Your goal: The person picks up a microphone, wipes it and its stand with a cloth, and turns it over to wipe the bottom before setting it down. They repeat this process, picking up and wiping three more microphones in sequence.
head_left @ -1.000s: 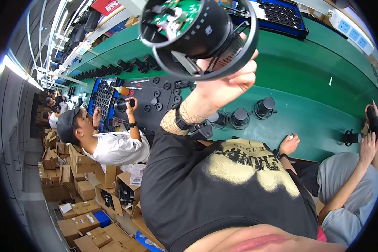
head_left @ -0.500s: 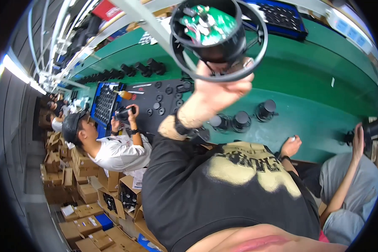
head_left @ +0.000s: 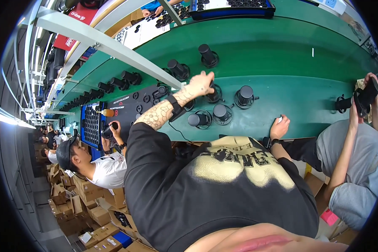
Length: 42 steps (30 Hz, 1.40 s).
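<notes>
My left hand [head_left: 200, 83], on a tattooed arm with a black wrist strap, reaches out over the green table [head_left: 298, 84] and is closed on a black round part with a ring base [head_left: 214, 95]. Three more such black cylindrical parts stand close by: one [head_left: 244, 95] to its right and two [head_left: 220, 112] [head_left: 197, 120] nearer to me. My right hand [head_left: 279, 126] rests at the table's near edge with its fingers curled; a small white thing shows at its fingertips, too small to make out.
A black mat [head_left: 130, 105] and a blue tray of small parts [head_left: 92, 124] lie to the left. More black parts [head_left: 208, 54] stand farther back. A grey rail [head_left: 113, 46] crosses overhead. Co-workers sit at left [head_left: 101, 172] and right [head_left: 357, 138]. Cardboard boxes [head_left: 92, 210] fill the floor.
My left hand has come down from close to the camera, where it held up the black ring-based part with a green circuit board, to the table among the other parts.
</notes>
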Available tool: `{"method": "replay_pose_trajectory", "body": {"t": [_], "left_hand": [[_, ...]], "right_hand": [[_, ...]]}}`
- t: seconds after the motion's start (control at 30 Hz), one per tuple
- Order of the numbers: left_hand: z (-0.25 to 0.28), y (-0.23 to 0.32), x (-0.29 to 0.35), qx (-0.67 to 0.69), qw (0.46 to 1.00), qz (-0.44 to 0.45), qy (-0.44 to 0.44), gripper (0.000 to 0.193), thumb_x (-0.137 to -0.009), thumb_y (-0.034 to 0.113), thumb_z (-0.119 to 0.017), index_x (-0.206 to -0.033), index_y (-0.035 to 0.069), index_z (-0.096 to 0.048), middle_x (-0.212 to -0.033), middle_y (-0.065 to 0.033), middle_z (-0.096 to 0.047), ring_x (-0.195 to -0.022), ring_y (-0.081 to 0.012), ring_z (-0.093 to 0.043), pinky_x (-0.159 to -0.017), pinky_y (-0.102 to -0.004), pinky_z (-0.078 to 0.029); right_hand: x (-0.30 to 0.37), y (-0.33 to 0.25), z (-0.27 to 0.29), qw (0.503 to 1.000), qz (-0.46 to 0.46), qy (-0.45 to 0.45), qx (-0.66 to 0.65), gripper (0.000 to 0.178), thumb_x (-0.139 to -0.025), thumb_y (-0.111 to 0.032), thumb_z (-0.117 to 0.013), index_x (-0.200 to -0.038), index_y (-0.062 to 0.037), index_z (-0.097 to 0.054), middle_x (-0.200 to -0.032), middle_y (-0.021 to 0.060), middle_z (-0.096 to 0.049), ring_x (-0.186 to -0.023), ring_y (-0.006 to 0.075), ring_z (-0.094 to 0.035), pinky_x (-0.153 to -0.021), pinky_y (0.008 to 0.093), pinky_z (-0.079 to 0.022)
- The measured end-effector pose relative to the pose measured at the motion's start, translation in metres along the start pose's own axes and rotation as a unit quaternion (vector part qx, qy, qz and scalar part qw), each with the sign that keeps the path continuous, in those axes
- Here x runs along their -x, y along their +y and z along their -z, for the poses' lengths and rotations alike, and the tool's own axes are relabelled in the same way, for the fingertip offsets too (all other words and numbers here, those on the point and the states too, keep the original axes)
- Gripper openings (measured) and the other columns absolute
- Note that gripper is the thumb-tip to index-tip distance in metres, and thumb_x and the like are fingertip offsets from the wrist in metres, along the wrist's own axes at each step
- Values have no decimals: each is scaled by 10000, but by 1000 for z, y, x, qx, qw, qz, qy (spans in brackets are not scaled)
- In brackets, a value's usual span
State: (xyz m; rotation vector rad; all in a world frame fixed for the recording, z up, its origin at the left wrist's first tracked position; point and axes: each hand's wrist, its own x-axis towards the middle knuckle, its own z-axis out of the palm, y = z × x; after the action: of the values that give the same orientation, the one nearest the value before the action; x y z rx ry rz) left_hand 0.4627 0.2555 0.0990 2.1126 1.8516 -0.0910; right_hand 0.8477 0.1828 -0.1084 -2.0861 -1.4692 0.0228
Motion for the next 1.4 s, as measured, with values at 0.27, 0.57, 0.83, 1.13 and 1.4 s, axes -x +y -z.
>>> {"method": "replay_pose_trajectory", "body": {"t": [0.27,0.57,0.83,1.13,1.4], "left_hand": [[-14,-27,-23,-42,993,-22,-108,566,-699,437,-733,-1057,68,-496,-1007,-217,-570,-891,-403,-615,-745,-460,-502],[59,-10,-104,-38,999,37,-2,699,-668,480,-749,-1147,23,-524,-953,-223,-625,-941,-364,-619,-782,-460,-496],[29,-68,-165,78,987,-75,118,589,-717,429,-710,-1107,29,-524,-794,-143,-626,-727,-274,-648,-639,-388,-520],[133,45,-25,825,537,111,-138,431,-852,496,-482,-821,77,-575,-604,-47,-537,-333,-40,-288,-312,-161,-272],[125,79,9,875,455,120,-115,463,-855,505,-464,-779,64,-587,-566,-34,-529,-306,-28,-278,-284,-147,-247]], "right_hand": [[2,-3,3,1000,-7,-8,-6,278,-793,-158,-605,-1057,-92,-547,-1016,140,-522,-950,340,-543,-795,434,-450],[-1,-4,7,999,-38,-37,4,280,-814,-149,-599,-1078,-77,-542,-1048,147,-527,-977,346,-539,-814,434,-441],[-7,-5,7,999,-27,-37,8,276,-806,-146,-593,-1070,-83,-543,-1038,144,-527,-976,347,-537,-812,431,-442],[-4,-8,9,999,-17,-30,1,275,-796,-158,-601,-1056,-89,-541,-1034,139,-522,-971,342,-534,-812,430,-439],[-2,-7,6,999,-22,-33,5,270,-809,-166,-589,-1062,-86,-538,-1038,142,-521,-980,341,-532,-819,428,-441]]}}
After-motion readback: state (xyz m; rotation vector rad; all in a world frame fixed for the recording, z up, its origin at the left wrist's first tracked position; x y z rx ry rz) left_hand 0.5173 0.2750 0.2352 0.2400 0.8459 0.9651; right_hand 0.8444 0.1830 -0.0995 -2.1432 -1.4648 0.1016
